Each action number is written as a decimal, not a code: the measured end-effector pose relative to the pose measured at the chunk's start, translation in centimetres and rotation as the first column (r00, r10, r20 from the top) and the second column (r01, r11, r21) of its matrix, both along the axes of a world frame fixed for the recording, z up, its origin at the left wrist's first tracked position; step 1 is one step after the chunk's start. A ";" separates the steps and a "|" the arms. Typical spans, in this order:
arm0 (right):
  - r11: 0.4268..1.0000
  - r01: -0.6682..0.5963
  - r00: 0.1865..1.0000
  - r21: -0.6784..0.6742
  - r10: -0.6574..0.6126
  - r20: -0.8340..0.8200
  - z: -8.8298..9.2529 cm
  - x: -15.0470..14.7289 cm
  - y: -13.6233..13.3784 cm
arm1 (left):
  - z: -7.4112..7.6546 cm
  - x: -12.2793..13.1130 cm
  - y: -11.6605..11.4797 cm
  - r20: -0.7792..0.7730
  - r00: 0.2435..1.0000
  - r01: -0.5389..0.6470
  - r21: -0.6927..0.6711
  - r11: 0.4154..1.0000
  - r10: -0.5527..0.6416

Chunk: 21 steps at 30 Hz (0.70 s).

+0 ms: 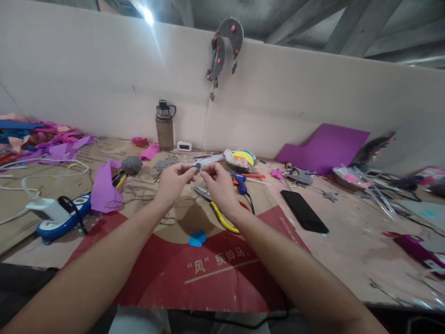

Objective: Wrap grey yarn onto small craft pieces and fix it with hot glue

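I hold a tiny grey piece (198,166) up over the table, pinched between the thumb and fingertips of my left hand (176,182). My right hand (219,183) meets it from the other side, fingertips drawn narrow at its edge; the piece is so small and blurred that I can't tell whether they grip it too.

Taking my hands as the centre of the dial, a blue scrap (197,238) lies at 6 o'clock on the red part of the card (156,273). The scissors (221,219) lie at 5, partly hidden under my right hand and wrist. The glue gun (241,183) is at 3, the phone (304,212) towards 4, the yarn ball (132,164) at 9, the power strip (60,228) at 8. The bottle (164,132) stands upright at 11, near the wall (114,79).
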State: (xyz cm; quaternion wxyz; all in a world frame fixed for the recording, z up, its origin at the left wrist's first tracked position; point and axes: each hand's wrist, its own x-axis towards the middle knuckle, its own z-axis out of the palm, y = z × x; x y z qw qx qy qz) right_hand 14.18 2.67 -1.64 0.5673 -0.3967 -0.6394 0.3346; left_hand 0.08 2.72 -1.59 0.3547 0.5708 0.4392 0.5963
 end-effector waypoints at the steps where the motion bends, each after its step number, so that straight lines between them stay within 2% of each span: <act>1: 0.999 0.023 0.999 0.049 -0.025 0.047 0.1 0.2 0.0 | -0.1 0.0 0.1 0.034 0.999 0.026 -0.012 1.000 -0.026; 5: 0.984 0.092 0.982 0.154 -0.115 0.152 0.5 0.5 -0.1 | -0.2 0.2 0.1 0.134 0.988 0.086 -0.037 0.996 -0.080; 10: 0.966 0.126 0.956 0.224 -0.179 0.234 0.7 0.7 -0.2 | 0.1 0.6 -0.2 0.216 0.970 0.129 -0.060 0.990 -0.114; 21: 0.942 0.156 0.908 0.297 -0.255 0.333 1.3 1.0 -0.5 | 0.4 0.8 -0.4 0.226 0.966 0.147 -0.072 0.987 -0.127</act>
